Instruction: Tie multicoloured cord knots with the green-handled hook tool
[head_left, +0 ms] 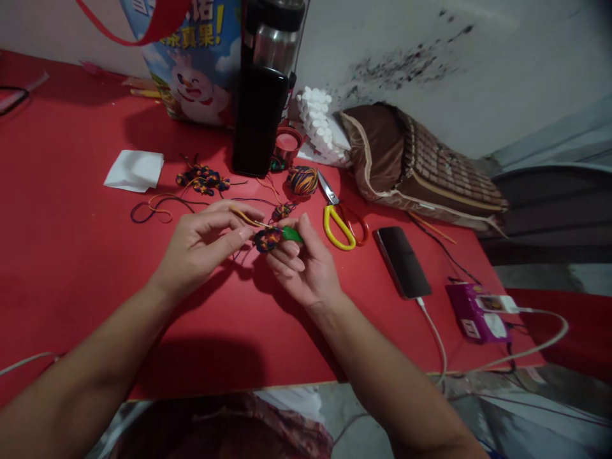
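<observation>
My right hand (306,261) is closed around the green handle of a crochet hook (291,235), whose thin metal shaft points left. Beside the hook's shaft hangs a small crocheted piece (268,240) in dark blue, orange and red yarn. My left hand (210,239) pinches the left edge of this piece between thumb and fingers, and an orange strand of yarn (243,215) runs over its index finger. Just beyond the hands lies another small bit of multicoloured yarn work (283,211). Farther back sits a ball of multicoloured yarn (303,181).
Scissors (338,220) with yellow and red handles lie right of my hands, near a charging phone (402,262) and a purple box (478,312). Behind stand a dark phone (259,121), a bottle (275,38) and a printed bag (196,70). Crocheted pieces (203,179) lie back left.
</observation>
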Demonstrator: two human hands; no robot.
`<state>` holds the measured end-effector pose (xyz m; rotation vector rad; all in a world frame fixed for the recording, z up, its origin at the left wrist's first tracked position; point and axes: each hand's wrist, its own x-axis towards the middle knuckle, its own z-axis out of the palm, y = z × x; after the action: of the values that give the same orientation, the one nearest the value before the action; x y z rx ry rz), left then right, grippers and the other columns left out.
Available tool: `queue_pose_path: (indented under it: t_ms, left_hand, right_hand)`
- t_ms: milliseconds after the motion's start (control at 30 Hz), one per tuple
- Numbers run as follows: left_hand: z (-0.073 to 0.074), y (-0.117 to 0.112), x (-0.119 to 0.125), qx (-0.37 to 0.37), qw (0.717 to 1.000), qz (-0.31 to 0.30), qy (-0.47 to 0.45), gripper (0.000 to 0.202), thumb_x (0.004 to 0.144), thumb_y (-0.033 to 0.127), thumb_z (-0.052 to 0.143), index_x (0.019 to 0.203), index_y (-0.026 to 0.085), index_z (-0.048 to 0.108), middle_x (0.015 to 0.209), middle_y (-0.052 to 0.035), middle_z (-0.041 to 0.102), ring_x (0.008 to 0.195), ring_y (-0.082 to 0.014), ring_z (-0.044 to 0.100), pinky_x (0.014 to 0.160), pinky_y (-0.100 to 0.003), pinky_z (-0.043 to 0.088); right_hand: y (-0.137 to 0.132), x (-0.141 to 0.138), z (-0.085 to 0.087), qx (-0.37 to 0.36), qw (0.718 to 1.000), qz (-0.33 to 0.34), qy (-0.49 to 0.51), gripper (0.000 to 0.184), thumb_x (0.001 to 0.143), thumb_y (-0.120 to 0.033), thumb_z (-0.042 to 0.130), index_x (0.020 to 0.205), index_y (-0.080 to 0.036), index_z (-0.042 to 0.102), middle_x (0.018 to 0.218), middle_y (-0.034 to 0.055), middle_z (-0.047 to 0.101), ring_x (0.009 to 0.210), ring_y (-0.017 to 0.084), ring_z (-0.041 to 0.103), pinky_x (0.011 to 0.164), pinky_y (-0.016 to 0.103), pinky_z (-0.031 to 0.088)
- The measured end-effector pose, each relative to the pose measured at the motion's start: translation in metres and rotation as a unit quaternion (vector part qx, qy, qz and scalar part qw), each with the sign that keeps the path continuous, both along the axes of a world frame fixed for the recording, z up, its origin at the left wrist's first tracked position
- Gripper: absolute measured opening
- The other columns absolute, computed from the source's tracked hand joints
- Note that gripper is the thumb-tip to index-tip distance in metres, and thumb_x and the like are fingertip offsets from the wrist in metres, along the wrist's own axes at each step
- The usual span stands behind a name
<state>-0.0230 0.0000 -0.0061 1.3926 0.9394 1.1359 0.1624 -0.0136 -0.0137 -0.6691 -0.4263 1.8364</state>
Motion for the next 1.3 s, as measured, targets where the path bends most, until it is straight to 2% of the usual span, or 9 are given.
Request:
queue_pose_path:
  t_ms: [133, 233, 400, 467, 600, 800, 967, 1133, 1300]
  left_hand:
    - [-0.003, -0.002, 0.002, -0.044, 0.997, -0.003, -0.060, 0.015, 0.093, 0.030, 0.080, 0.080, 0.022, 0.082, 0.118, -0.0087, 0.076, 0.103, -0.0252, 0.073, 0.082, -0.036, 0.063]
    - [-0.002, -0.004, 0.005, -0.097, 0.991, -0.003, -0.092, 0.010, 0.090, 0.030, 0.083, 0.085, 0.022, 0.084, 0.116, -0.0098, 0.075, 0.101, -0.0253, 0.072, 0.074, -0.033, 0.062]
    - [0.002, -0.003, 0.012, -0.225, 0.957, -0.013, -0.181, 0.013, 0.084, 0.028, 0.085, 0.094, 0.020, 0.086, 0.086, -0.0056, 0.073, 0.065, -0.0148, 0.062, 0.057, -0.028, 0.055]
    - [0.003, 0.000, 0.014, -0.238, 0.947, -0.001, -0.217, 0.016, 0.083, 0.027, 0.084, 0.094, 0.016, 0.087, 0.080, -0.0051, 0.071, 0.060, -0.0113, 0.055, 0.056, -0.025, 0.051]
    - [0.004, 0.004, 0.013, -0.217, 0.947, 0.044, -0.234, 0.013, 0.080, 0.027, 0.083, 0.085, 0.015, 0.087, 0.094, -0.0086, 0.077, 0.067, -0.0114, 0.055, 0.061, -0.024, 0.050]
    - [-0.002, 0.001, 0.008, -0.175, 0.977, 0.059, -0.103, 0.016, 0.092, 0.038, 0.082, 0.093, 0.023, 0.086, 0.093, -0.0050, 0.077, 0.078, -0.0176, 0.066, 0.062, -0.026, 0.049]
    - [-0.003, 0.003, 0.010, -0.202, 0.967, 0.019, -0.150, 0.020, 0.092, 0.037, 0.078, 0.096, 0.019, 0.086, 0.078, -0.0046, 0.070, 0.061, -0.0149, 0.057, 0.048, -0.025, 0.041]
    - [0.003, 0.006, 0.013, -0.234, 0.945, 0.017, -0.229, 0.019, 0.087, 0.032, 0.079, 0.088, 0.015, 0.087, 0.094, -0.0095, 0.076, 0.074, -0.0146, 0.060, 0.063, -0.024, 0.052]
    - [0.000, 0.001, 0.009, -0.227, 0.957, -0.043, -0.175, 0.029, 0.093, 0.046, 0.076, 0.103, 0.022, 0.088, 0.101, -0.0108, 0.077, 0.084, -0.0224, 0.068, 0.060, -0.029, 0.055]
  right_hand:
    - [0.000, -0.002, -0.001, -0.008, 1.000, -0.009, 0.004, 0.044, 0.112, -0.037, 0.052, 0.083, -0.017, 0.079, 0.055, -0.0088, 0.044, 0.039, 0.002, 0.021, 0.039, 0.010, 0.031]
    - [0.000, -0.003, -0.001, -0.012, 1.000, -0.013, -0.001, 0.041, 0.110, -0.039, 0.057, 0.083, -0.017, 0.078, 0.055, -0.0092, 0.043, 0.039, 0.002, 0.021, 0.039, 0.010, 0.032]
    - [-0.001, -0.003, 0.001, -0.023, 1.000, -0.014, -0.016, 0.041, 0.110, -0.042, 0.058, 0.083, -0.018, 0.077, 0.053, -0.0100, 0.039, 0.039, 0.003, 0.021, 0.039, 0.010, 0.031]
    - [-0.001, -0.003, 0.001, -0.026, 0.999, -0.012, -0.018, 0.043, 0.111, -0.041, 0.056, 0.083, -0.018, 0.078, 0.052, -0.0099, 0.039, 0.039, 0.003, 0.021, 0.039, 0.010, 0.031]
    - [-0.001, -0.003, 0.000, -0.019, 1.000, -0.002, -0.005, 0.046, 0.113, -0.037, 0.049, 0.085, -0.017, 0.079, 0.052, -0.0097, 0.038, 0.040, 0.003, 0.021, 0.039, 0.010, 0.030]
    - [-0.001, -0.003, 0.001, -0.025, 0.999, -0.005, -0.022, 0.043, 0.112, -0.040, 0.053, 0.084, -0.018, 0.077, 0.053, -0.0103, 0.036, 0.041, 0.004, 0.019, 0.040, 0.011, 0.030]
    - [-0.001, -0.002, 0.001, -0.011, 1.000, 0.002, -0.013, 0.040, 0.111, -0.040, 0.056, 0.086, -0.018, 0.078, 0.053, -0.0105, 0.037, 0.041, 0.003, 0.020, 0.041, 0.011, 0.030]
    - [-0.001, -0.002, -0.002, -0.014, 1.000, 0.003, -0.017, 0.039, 0.110, -0.041, 0.057, 0.086, -0.018, 0.078, 0.053, -0.0105, 0.037, 0.041, 0.003, 0.021, 0.041, 0.012, 0.030]
    - [-0.001, -0.003, -0.002, -0.016, 1.000, 0.005, -0.025, 0.037, 0.109, -0.040, 0.058, 0.086, -0.019, 0.078, 0.053, -0.0102, 0.039, 0.041, 0.004, 0.021, 0.040, 0.012, 0.030]
